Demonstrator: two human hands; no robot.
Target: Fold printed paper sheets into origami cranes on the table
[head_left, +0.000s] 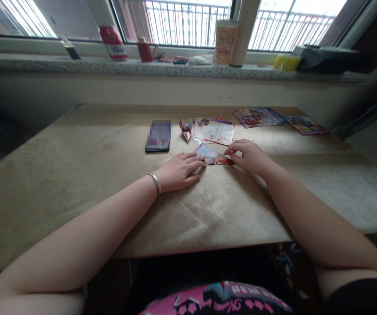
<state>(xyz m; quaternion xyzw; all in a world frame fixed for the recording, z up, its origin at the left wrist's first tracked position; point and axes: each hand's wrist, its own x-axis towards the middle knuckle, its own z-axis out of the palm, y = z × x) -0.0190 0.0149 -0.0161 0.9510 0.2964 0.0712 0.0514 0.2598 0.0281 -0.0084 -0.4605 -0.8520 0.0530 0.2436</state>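
A folded, roughly triangular piece of printed paper point(213, 155) lies on the table between my hands. My left hand point(183, 171) rests flat with its fingers stretched out, fingertips on the paper's left end. At the paper's right corner, my right hand point(246, 155) pinches the edge between thumb and fingers. Just behind the paper is a loose pile of printed sheets point(216, 131), the top one white with text. A small folded paper piece point(185, 129) stands beside that pile, on its left.
A phone point(158, 136) lies left of the papers. Stacked colourful leaflets point(259, 117) and another leaflet pile point(306, 125) are at the table's point(77, 175) back right. On the windowsill stand a red can point(113, 43), a red bottle point(144, 50), a patterned cup point(225, 43) and a yellow object point(287, 62).
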